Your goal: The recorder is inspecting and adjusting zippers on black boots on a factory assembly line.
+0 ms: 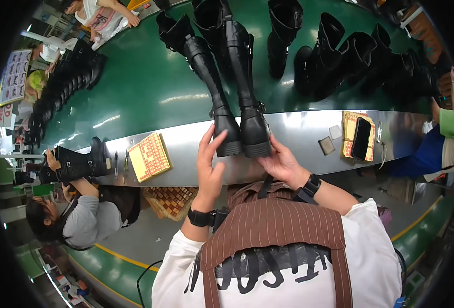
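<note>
Two tall black boots stand side by side on the metal edge of the table, heels toward me. Against the heel of the left boot (226,134) rest the fingertips of my left hand (210,167); its fingers are stretched and the thumb is apart. My right hand (284,165) grips the right boot (254,132) low at the heel, fingers along its outer side and thumb near the sole. Buckled straps circle both ankles. The far ends of the shafts overlap other black boots, so where they end is hard to tell.
A yellow stack of sticker sheets (150,157) lies left, with pens beside it. To the right, a black phone (361,138) rests on another stack, near two small square pieces. More black boots (335,56) stand far right and far left. A co-worker (91,215) handles a boot at left.
</note>
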### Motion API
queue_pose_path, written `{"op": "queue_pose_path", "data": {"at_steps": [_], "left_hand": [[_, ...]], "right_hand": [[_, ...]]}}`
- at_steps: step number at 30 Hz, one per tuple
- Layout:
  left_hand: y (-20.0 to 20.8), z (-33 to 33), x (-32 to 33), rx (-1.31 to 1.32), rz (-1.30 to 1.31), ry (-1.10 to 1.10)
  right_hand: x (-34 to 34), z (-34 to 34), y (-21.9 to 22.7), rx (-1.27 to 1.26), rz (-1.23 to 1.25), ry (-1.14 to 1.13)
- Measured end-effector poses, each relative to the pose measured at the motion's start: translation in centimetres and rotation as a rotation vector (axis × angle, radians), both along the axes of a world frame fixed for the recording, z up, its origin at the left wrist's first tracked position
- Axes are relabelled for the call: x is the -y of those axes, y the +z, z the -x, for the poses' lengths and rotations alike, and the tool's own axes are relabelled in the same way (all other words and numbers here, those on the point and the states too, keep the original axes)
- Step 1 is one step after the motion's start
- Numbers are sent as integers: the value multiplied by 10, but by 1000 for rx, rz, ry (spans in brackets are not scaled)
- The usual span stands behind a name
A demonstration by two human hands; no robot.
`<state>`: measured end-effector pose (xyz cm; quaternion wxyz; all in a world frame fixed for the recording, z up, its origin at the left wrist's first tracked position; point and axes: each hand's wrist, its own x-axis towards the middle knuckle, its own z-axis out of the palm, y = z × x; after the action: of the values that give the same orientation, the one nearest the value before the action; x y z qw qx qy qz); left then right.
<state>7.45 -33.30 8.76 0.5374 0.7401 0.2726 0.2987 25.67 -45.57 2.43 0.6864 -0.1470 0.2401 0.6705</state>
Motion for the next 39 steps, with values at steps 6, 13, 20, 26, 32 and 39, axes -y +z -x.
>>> {"op": "queue_pose_path", "data": {"at_steps": [6, 13, 20, 26, 32, 39], "left_hand": [[13, -40, 31, -341, -577, 200], [-18, -57, 30, -209, -748, 330], [-35, -69, 40, -224, -902, 326], [-26, -74, 35, -290, -920, 329], [-6, -88, 23, -421, -963, 285], [8, -80, 13, -371, -594, 376]], "right_hand": [[-4, 7, 6, 68, -78, 87], [42, -52, -21, 814, 100, 613], [132, -143, -81, 2403, 1343, 645], [128, -159, -83, 2054, 1228, 654], [50, -180, -54, 1286, 348, -165], [-4, -217, -80, 822, 267, 40]]}}
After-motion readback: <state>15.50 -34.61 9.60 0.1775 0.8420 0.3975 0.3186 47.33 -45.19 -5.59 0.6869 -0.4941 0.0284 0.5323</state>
